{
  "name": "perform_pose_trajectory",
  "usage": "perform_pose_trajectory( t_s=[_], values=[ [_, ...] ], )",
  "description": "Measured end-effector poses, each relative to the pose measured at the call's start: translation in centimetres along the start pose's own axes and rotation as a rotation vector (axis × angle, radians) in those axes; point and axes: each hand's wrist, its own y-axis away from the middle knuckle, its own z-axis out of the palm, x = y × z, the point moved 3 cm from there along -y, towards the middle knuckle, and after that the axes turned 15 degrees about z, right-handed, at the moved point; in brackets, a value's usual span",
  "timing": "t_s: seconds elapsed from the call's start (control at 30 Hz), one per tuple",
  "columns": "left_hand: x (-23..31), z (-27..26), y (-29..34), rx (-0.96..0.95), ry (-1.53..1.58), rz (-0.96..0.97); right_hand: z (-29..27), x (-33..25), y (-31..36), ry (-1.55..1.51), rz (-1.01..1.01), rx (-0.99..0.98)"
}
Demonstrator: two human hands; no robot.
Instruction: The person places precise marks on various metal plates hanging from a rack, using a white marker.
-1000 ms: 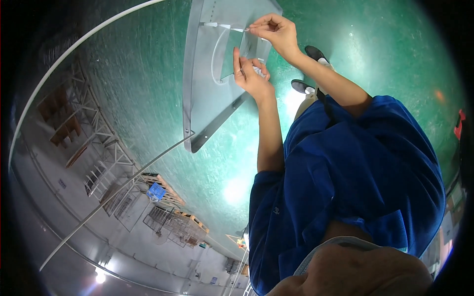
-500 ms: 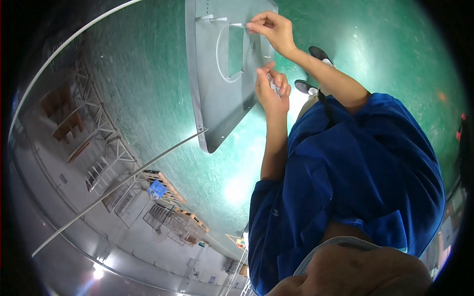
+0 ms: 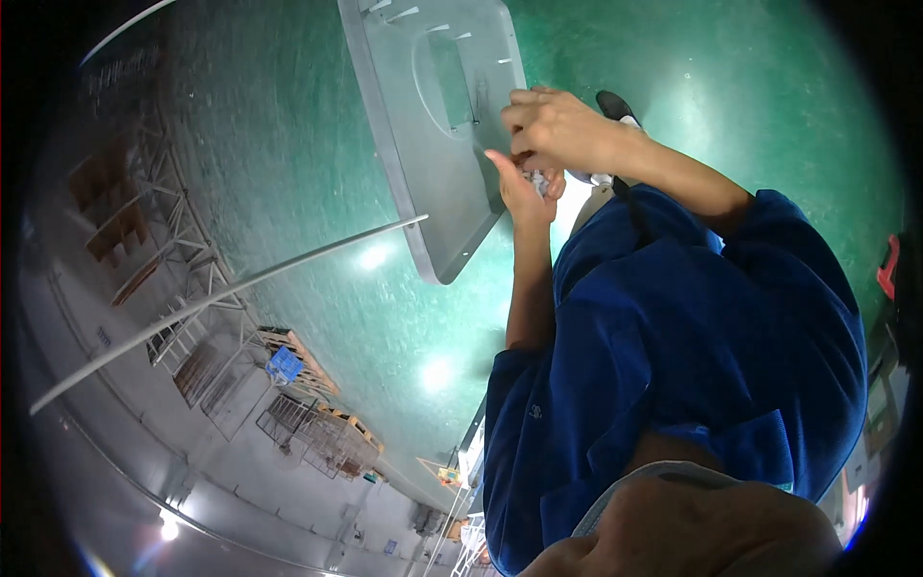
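My left hand (image 3: pixel 527 197) is cupped around several small whitish plugs (image 3: pixel 539 180), its thumb sticking out to the side. Just above it, my right hand (image 3: pixel 562 132) has its fingers bent down toward the plugs; its fingertips are partly hidden, and I cannot tell what they pinch. Ahead of both hands is a grey metal panel (image 3: pixel 433 173) with a rectangular cutout inside a curved outline. Several pale tapered plugs (image 3: pixel 404 14) stick out of its upper part, around and beside the cutout. Neither hand appears to touch the panel.
A long pale rod (image 3: pixel 231 288) runs from the left to the panel's lower edge; another rod (image 3: pixel 125 29) shows at the upper left. Green floor (image 3: pixel 288 173) lies below. Metal racks, a wire cage (image 3: pixel 322 433) and a blue crate (image 3: pixel 285 364) stand off to the left.
My right hand has left the plugs on the panel and come down over my left hand. The panel sits slightly higher in view, and the rod has shifted upward.
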Motion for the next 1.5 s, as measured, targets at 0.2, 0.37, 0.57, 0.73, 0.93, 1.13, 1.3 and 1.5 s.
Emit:
perform_pose_trajectory(
  t_s=[0.2,0.37,0.57,0.73,0.93,1.13,1.3,1.5],
  values=[
    [-2.0,0.3,1.4,0.004,0.140,-0.031,0.0,-2.7,3.2,0.491,-0.147,-0.003],
    [-3.5,0.7,2.2,0.122,0.156,-0.058,-0.1,-2.5,4.5,0.635,-0.126,0.056],
    [-5.3,0.9,3.3,0.121,0.074,0.113,-1.0,-1.6,5.4,0.467,-0.313,0.069],
    [-4.6,1.8,4.8,0.070,0.082,0.238,-2.0,-0.6,4.2,-0.016,-0.118,-0.105],
    [-3.4,2.1,10.3,0.241,0.303,0.310,-2.6,1.5,0.1,-0.761,0.093,0.033],
    [-1.7,1.3,11.3,0.644,0.219,0.605,-1.4,2.1,-1.4,-0.851,0.145,0.119],
    [-0.7,1.8,9.5,0.548,0.194,0.620,-1.2,1.7,-1.6,-0.897,0.103,0.133],
    [-0.8,1.8,9.0,0.533,0.199,0.616,-1.9,1.6,-1.3,-0.721,0.017,0.250]
  ],
)
